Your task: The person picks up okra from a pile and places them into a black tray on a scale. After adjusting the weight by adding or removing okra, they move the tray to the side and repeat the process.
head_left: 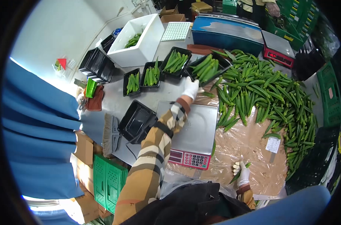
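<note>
So, in the head view the left hand (191, 88) is wearing a white glove and gripping the near edge of a black plastic tray (226, 66) loaded with okra. That tray is tilting a bit beside three other okra-filled trays (151, 87), which are lining up on the metal surface (103, 101). The right hand (242, 174), also gloved, is curling its fingers around an okra pod (234, 179) low over the plastic-covered brown sheet (249, 146). A big okra pile (260, 88) is covering the far and right parts of that sheet. Between the hands, a pink-and-silver digital scale (196, 127) is sitting just beside another black tray (134, 120), and a white foam box (131, 56) is standing behind the filled trays, holding more okra.
</note>
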Action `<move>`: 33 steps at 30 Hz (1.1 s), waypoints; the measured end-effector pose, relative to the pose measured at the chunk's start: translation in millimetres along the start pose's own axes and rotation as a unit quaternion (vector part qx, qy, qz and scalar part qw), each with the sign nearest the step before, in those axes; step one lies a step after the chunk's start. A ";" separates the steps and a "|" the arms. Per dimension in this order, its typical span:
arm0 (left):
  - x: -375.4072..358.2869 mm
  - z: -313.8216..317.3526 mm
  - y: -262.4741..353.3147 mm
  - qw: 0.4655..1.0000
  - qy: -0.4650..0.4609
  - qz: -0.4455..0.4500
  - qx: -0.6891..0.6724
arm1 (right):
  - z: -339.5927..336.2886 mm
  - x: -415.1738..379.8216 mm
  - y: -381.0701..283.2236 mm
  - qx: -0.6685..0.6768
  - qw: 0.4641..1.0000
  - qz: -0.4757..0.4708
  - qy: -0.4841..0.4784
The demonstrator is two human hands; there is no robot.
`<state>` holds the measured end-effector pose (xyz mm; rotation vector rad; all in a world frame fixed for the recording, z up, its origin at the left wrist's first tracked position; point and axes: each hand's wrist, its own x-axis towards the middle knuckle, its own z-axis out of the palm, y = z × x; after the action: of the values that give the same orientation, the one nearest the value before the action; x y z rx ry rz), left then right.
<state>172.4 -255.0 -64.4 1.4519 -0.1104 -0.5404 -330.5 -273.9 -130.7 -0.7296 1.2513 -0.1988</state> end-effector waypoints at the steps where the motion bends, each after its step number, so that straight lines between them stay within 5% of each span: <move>1: 18.8 -5.4 0.2 0.999 0.007 -0.042 0.009 | 0.3 1.3 -0.1 0.001 1.000 -0.004 0.002; 3: 17.0 -19.2 34.9 0.979 -0.048 -0.121 0.155 | -0.9 0.9 1.7 -0.004 1.000 0.000 0.009; 5: 49.7 -70.3 20.2 0.934 -0.135 0.135 0.302 | -1.5 -0.4 2.2 0.007 1.000 0.002 0.015; 7: -5.9 -92.6 60.7 0.898 -0.033 0.276 0.341 | -1.8 2.5 3.9 0.003 1.000 0.006 0.017; 9: -35.5 -144.8 73.4 0.885 -0.015 0.312 0.345 | -7.9 10.0 9.3 0.002 1.000 0.011 0.014; 13: -129.0 -252.8 66.0 0.823 0.094 0.302 0.472 | -10.2 12.5 7.0 -0.012 1.000 0.011 0.006; 16: -197.0 -315.9 15.6 0.837 0.082 0.212 0.498 | -7.2 9.4 5.4 0.000 1.000 0.011 0.006; 28: -273.1 -327.5 15.2 0.817 0.006 0.251 0.519 | 2.2 -6.7 2.0 0.003 0.998 -0.055 -0.012; 33: -273.6 -325.9 6.4 0.748 0.027 0.238 0.619 | 2.5 -10.3 0.5 0.008 0.998 -0.056 -0.016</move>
<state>61.9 154.9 -34.7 2.6059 -0.9153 0.1010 -331.7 -267.2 -122.5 -0.7871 1.1774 -0.2883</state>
